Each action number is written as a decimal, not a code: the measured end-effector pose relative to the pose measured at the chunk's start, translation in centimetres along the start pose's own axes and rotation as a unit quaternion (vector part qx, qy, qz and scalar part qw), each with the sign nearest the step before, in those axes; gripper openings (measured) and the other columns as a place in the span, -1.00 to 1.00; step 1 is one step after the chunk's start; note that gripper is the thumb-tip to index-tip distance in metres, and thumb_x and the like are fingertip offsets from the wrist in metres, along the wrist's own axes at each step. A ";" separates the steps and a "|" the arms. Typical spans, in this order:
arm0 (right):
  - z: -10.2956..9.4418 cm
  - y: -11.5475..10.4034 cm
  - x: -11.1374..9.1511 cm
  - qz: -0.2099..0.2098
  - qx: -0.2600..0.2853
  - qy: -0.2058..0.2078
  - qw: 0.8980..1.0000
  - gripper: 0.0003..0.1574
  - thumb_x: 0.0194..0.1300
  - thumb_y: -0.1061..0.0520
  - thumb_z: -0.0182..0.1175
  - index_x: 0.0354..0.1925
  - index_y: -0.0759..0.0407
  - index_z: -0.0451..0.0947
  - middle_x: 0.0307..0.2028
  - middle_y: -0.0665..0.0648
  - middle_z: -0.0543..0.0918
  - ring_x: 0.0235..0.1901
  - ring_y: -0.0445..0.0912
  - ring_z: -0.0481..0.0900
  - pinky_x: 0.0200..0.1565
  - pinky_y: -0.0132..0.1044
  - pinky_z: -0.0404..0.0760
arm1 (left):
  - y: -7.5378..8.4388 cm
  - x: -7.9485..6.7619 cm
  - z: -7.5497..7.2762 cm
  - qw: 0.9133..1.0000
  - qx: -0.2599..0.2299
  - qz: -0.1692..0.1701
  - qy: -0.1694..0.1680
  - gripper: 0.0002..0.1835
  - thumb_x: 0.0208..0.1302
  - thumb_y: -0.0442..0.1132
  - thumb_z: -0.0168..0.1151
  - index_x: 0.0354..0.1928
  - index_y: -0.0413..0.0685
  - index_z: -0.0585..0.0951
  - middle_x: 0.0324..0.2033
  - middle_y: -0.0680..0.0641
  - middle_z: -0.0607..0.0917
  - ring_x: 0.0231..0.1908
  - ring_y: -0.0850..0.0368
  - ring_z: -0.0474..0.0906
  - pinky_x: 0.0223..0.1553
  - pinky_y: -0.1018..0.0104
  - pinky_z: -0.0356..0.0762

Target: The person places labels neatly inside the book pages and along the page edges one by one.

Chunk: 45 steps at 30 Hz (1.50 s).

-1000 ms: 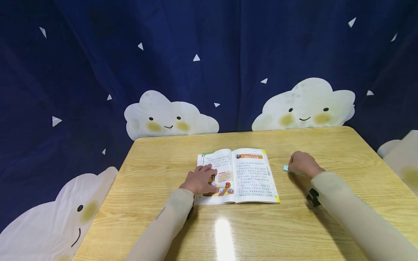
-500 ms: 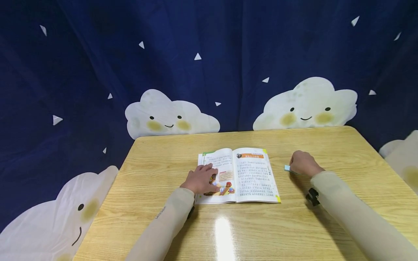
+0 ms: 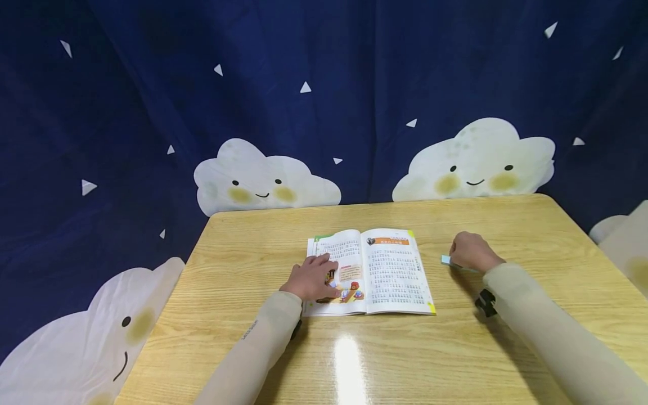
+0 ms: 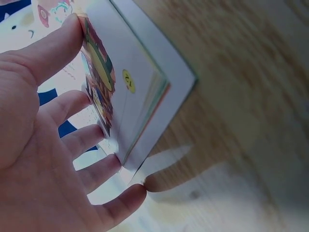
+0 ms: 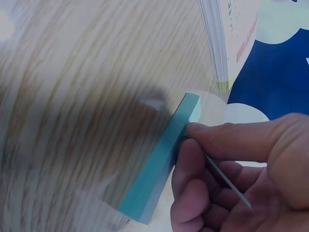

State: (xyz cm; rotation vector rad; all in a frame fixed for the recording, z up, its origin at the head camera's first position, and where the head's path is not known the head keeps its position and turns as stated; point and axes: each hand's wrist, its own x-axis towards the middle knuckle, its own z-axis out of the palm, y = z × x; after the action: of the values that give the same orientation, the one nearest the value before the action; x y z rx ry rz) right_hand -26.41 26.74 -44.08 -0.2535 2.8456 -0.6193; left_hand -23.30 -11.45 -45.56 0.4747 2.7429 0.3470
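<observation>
An open book [image 3: 395, 275] with printed text and colour pictures lies on the table. My left hand [image 3: 311, 278] rests on its left page with the fingers spread. In the left wrist view the thumb [image 4: 58, 46] lies over the picture and the fingertips reach along the lower page edge. To the right of the book, my right hand [image 3: 473, 252] pinches a light-blue, block-like item that looks like a sticky note pad [image 5: 159, 164] between thumb and curled fingers. A thin pale edge [image 5: 229, 181] shows between the fingers; the rest of it is hidden by the hand.
The wooden table [image 3: 253, 242] carries the book near its middle. Behind it hangs a dark blue curtain [image 3: 324, 112] with smiling white clouds and small triangles. A bright light reflection [image 3: 349, 365] falls on the table's near part. Dark wrist straps sit beneath both sleeves.
</observation>
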 end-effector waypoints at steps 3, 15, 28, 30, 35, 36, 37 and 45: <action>-0.1 0.0 -0.1 0.006 0.004 -0.006 1.000 -0.52 0.02 0.39 -0.10 -0.84 -0.06 0.14 -0.81 -0.12 0.02 -0.66 -0.20 -0.12 -0.54 -0.35 0.02 | 0.0 -0.1 -0.1 1.000 -0.002 0.001 0.000 -0.30 0.25 0.15 0.32 0.41 0.25 0.38 0.55 -0.03 0.16 0.53 -0.18 0.07 0.38 -0.41 0.10; -0.2 -0.1 -0.3 0.025 0.037 -0.019 0.999 -0.52 0.13 0.38 -0.03 -0.79 -0.03 0.23 -0.80 -0.09 0.09 -0.67 -0.19 -0.07 -0.55 -0.34 0.07 | -0.1 -0.1 -0.1 1.000 -0.004 -0.001 0.000 -0.28 0.23 0.16 0.33 0.42 0.26 0.37 0.55 -0.03 0.16 0.53 -0.19 0.07 0.38 -0.41 0.09; -0.3 0.0 -0.2 0.034 0.052 -0.023 0.998 -0.64 0.09 0.37 0.01 -0.73 0.06 0.35 -0.78 -0.07 0.16 -0.67 -0.17 0.01 -0.53 -0.31 0.15 | 0.0 -0.1 -0.1 1.000 -0.005 -0.004 -0.002 -0.28 0.24 0.16 0.32 0.43 0.26 0.36 0.56 -0.01 0.15 0.54 -0.17 0.05 0.40 -0.42 0.06; -0.3 0.1 -0.2 0.035 0.053 -0.025 0.998 -0.65 0.10 0.36 0.01 -0.72 0.07 0.36 -0.78 -0.07 0.17 -0.67 -0.17 0.02 -0.53 -0.31 0.15 | 0.0 -0.1 -0.2 1.000 -0.006 -0.004 -0.003 -0.27 0.24 0.16 0.32 0.43 0.26 0.36 0.56 -0.01 0.15 0.54 -0.17 0.04 0.40 -0.42 0.05; -0.2 0.1 -0.1 0.038 0.045 -0.025 0.998 -0.71 0.14 0.34 0.04 -0.67 0.15 0.45 -0.75 -0.05 0.25 -0.66 -0.17 0.08 -0.51 -0.30 0.20 | 0.1 -0.2 -0.3 1.000 -0.007 -0.003 -0.004 -0.27 0.25 0.15 0.32 0.43 0.26 0.35 0.56 -0.02 0.14 0.54 -0.18 0.03 0.40 -0.42 0.04; -0.2 0.1 -0.1 0.039 0.042 -0.024 0.998 -0.73 0.14 0.34 0.04 -0.64 0.17 0.48 -0.74 -0.05 0.28 -0.65 -0.16 0.11 -0.51 -0.30 0.21 | 0.1 -0.2 -0.3 1.000 -0.006 -0.003 -0.004 -0.27 0.25 0.15 0.32 0.43 0.26 0.35 0.56 -0.02 0.14 0.54 -0.18 0.03 0.40 -0.42 0.05; -0.2 0.1 -0.1 0.040 0.040 -0.024 0.998 -0.76 0.15 0.34 0.05 -0.61 0.20 0.51 -0.72 -0.03 0.32 -0.64 -0.16 0.13 -0.50 -0.30 0.23 | 0.1 -0.2 -0.3 1.000 -0.006 -0.003 -0.004 -0.27 0.25 0.15 0.32 0.43 0.25 0.36 0.56 -0.02 0.14 0.54 -0.18 0.04 0.40 -0.42 0.05; -0.2 0.1 -0.3 0.040 0.034 -0.019 0.998 -0.86 0.16 0.33 0.09 -0.41 0.34 0.59 -0.50 0.16 0.58 -0.53 -0.06 0.36 -0.44 -0.26 0.36 | 0.2 -0.1 -0.2 1.000 0.002 -0.007 -0.002 -0.27 0.23 0.17 0.33 0.42 0.26 0.37 0.55 -0.01 0.16 0.53 -0.17 0.05 0.39 -0.40 0.09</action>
State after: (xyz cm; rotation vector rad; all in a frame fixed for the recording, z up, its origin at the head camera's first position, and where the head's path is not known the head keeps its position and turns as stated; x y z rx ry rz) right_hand -26.19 27.02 -43.90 -0.1369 2.7770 -0.6860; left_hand -23.20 -11.38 -45.30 0.4559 2.7420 0.3381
